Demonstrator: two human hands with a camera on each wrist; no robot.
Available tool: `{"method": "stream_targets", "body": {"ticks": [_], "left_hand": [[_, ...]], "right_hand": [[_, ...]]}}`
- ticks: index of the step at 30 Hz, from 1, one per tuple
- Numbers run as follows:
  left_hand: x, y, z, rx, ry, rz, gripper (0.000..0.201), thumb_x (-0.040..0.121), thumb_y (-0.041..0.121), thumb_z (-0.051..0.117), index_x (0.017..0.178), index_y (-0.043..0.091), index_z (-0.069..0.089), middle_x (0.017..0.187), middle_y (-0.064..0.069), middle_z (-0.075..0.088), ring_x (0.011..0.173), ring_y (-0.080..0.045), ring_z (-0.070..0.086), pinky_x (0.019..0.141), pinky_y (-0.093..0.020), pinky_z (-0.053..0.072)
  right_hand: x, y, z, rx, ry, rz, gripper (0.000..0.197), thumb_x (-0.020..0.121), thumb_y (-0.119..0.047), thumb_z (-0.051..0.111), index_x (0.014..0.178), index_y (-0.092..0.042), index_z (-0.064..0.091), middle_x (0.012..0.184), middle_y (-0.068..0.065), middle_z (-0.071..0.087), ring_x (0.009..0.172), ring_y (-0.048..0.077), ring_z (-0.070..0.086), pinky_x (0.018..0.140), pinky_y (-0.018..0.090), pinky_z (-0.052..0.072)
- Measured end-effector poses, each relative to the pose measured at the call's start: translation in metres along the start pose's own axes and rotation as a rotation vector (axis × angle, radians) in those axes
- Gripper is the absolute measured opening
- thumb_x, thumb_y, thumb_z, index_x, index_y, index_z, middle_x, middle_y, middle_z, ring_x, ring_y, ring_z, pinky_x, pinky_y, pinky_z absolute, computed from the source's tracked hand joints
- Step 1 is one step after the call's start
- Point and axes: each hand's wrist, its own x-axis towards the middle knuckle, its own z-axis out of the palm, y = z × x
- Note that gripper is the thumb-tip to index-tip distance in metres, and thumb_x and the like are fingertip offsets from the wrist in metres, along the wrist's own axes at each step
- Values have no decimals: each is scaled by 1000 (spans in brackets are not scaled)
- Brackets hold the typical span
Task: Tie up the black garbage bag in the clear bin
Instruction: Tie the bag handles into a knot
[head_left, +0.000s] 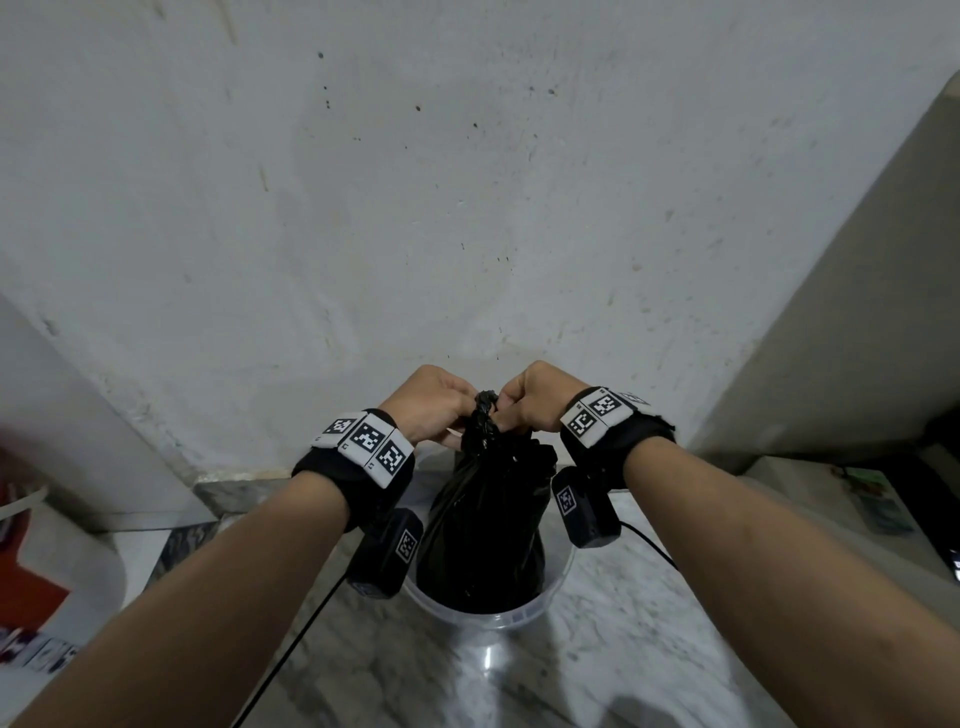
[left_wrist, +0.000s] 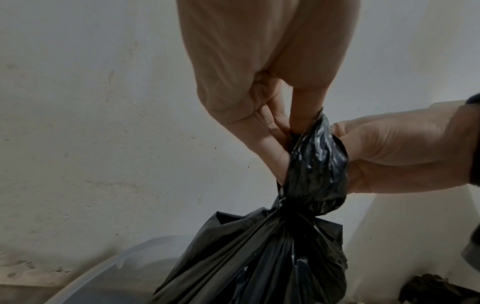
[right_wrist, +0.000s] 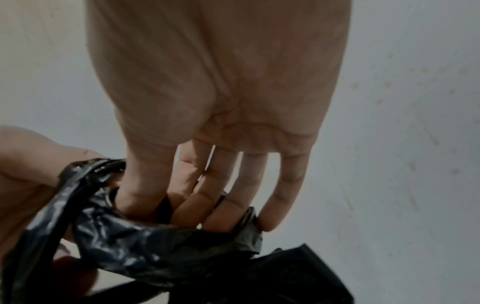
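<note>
A black garbage bag (head_left: 483, 525) stands in a clear round bin (head_left: 498, 616) on a marble floor. Its top is gathered into a twisted neck (head_left: 485, 415) that rises between both hands. My left hand (head_left: 431, 402) pinches the neck from the left, and my right hand (head_left: 535, 397) grips it from the right. In the left wrist view the left hand's fingers (left_wrist: 275, 131) pinch a looped band of black plastic (left_wrist: 317, 162) above the gathered bag. In the right wrist view the right hand's fingers (right_wrist: 207, 205) curl into the twisted plastic (right_wrist: 155, 242).
A stained white wall (head_left: 467, 208) stands close behind the bin. A grey cabinet side (head_left: 857, 312) rises at the right, and a white and red object (head_left: 31, 561) sits at the left. Black cables (head_left: 306, 623) trail from the wrist cameras over the marble floor (head_left: 649, 623).
</note>
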Motion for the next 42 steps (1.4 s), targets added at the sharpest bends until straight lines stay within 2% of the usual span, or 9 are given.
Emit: {"method": "stream_targets", "body": {"ticks": [8,13,16,21,25,30,33,36,42], "left_hand": [[1,-13,-26,164,100,-15,12,82,3,63,85,-5,71,81,-18,73,73,-25,71,51,-30,59],[2,-33,-36,209,119,-44,11,85,8,65,80,0,70,72,-13,70,66,-20,69,46,-27,55],[3,-42,-38,183,136,-51,13,86,7,63,77,0,69,69,-14,67,65,-22,66,49,-28,55],[6,-52,-23,281,195,-2,17,86,7,62,75,-2,69,65,-15,68,62,-25,67,58,-38,61],[7,-58,-22,404,225,14,17,84,14,62,73,6,72,68,-13,75,65,-26,73,63,-37,62],[9,-49,-20,665,299,65,16,79,26,62,71,16,72,71,-3,74,77,-27,70,76,-36,57],[7,-48,-18,830,390,114,18,82,26,56,81,20,73,82,-10,71,86,-35,64,77,-37,53],[5,-52,-17,904,386,112,22,83,26,53,88,20,74,90,-13,73,89,-37,63,77,-37,51],[-2,-39,-35,333,321,30,15,76,22,61,70,13,72,68,-8,75,63,-22,74,65,-37,60]], "right_hand": [[-16,21,-12,118,36,17,21,73,-25,78,68,-5,72,50,-3,60,47,6,52,44,9,38],[-16,32,-7,185,137,26,21,77,-21,73,61,-11,64,51,-1,57,50,11,51,46,13,39],[-12,43,-8,167,272,88,24,76,-28,71,57,-17,62,55,3,61,54,16,56,63,26,50],[-19,47,2,-219,541,287,21,77,-38,59,72,-18,66,84,6,71,85,32,65,71,31,45],[-24,53,6,-560,564,227,27,81,-32,44,80,-9,60,88,13,68,74,34,57,64,32,36],[-21,50,8,-302,604,359,29,83,-30,43,86,-12,66,86,11,65,84,35,63,68,31,39],[-19,54,13,181,647,436,26,71,-24,46,70,-8,67,70,9,72,62,33,68,68,40,58],[-16,56,17,415,584,411,21,65,-13,47,63,-12,68,67,14,72,47,30,61,63,50,60],[-15,20,-4,-34,222,125,10,61,-28,58,63,-20,65,63,0,65,63,25,61,67,37,56]]}}
